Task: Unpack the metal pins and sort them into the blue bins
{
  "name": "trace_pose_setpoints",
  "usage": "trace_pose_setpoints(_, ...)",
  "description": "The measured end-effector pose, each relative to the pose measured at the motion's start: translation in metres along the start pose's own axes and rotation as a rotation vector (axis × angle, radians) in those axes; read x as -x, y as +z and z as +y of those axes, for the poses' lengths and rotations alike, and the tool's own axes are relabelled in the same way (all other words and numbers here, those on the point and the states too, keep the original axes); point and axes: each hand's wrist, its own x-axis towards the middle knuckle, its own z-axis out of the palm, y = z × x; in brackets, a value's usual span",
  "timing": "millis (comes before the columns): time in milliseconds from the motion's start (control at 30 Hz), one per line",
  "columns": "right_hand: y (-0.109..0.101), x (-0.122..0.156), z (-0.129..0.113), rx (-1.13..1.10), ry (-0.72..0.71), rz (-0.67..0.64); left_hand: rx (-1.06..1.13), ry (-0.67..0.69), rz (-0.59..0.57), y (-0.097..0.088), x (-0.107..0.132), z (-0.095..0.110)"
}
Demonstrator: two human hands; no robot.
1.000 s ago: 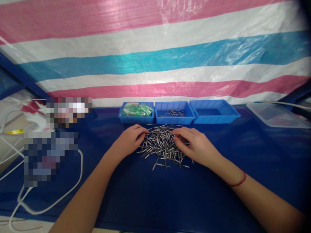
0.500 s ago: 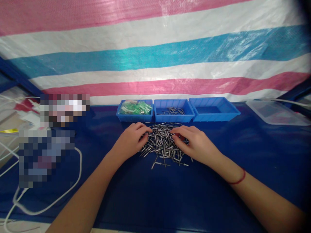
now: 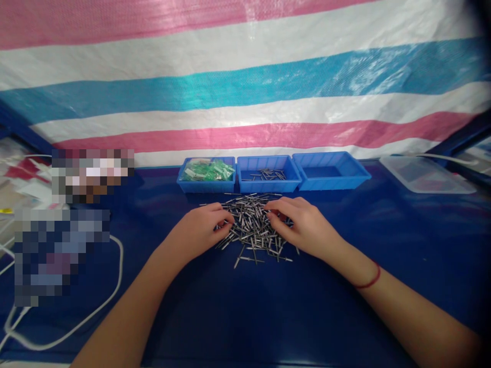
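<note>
Reaching with both bare hands to a pile of blind rivets (image 3: 249, 220) on the dark blue surface (image 3: 245, 317). Holding the left hand (image 3: 203, 225) at the pile's left edge, with index finger curled in almost to the thumb; cannot tell whether pinching a rivet. Compared with half a second ago, lowered this hand toward the near side of the pile and bent the index finger more, now exposing a loose rivet (image 3: 205, 205) beyond the knuckles, left of the pile. Keeping the right hand (image 3: 307, 225) over the pile's right side, much as before, with thumb and fingertips close together; again cannot tell whether gripping anything. Wearing a red cord bracelet (image 3: 378, 278) on that wrist. Facing, just beyond the pile, a middle blue bin (image 3: 268, 185) with a few rivets inside; beyond and left of the pile, a left blue bin (image 3: 207, 187) with green plastic packets (image 3: 209, 170); beyond and right, a right blue bin (image 3: 333, 183). Also viewing everything slightly further left than before.
</note>
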Motion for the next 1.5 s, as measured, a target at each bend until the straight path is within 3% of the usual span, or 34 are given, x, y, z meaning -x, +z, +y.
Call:
trace_pose_setpoints(133,0.0,0.0,-0.001,0.008,-0.006,0.011,-0.012,-0.058,-0.052,0.008,-0.002,0.002)
trace_pose_setpoints(633,0.001,0.0,-0.001,-0.003,-0.013,-0.024,0.004,-0.208,0.023,0.017,-0.003,0.01)
trace_pose_setpoints(900,0.004,0.001,0.0,0.004,-0.021,-0.025,-0.007,-0.317,-0.013,0.017,-0.002,0.018)
trace_pose_setpoints(1233,0.005,0.001,0.0,-0.003,-0.012,-0.036,-0.382,-0.182,0.049,0.028,-0.002,0.028)
trace_pose_setpoints(1500,0.003,0.001,-0.003,0.008,-0.033,-0.055,-0.384,-0.127,0.111,0.022,-0.001,0.028)
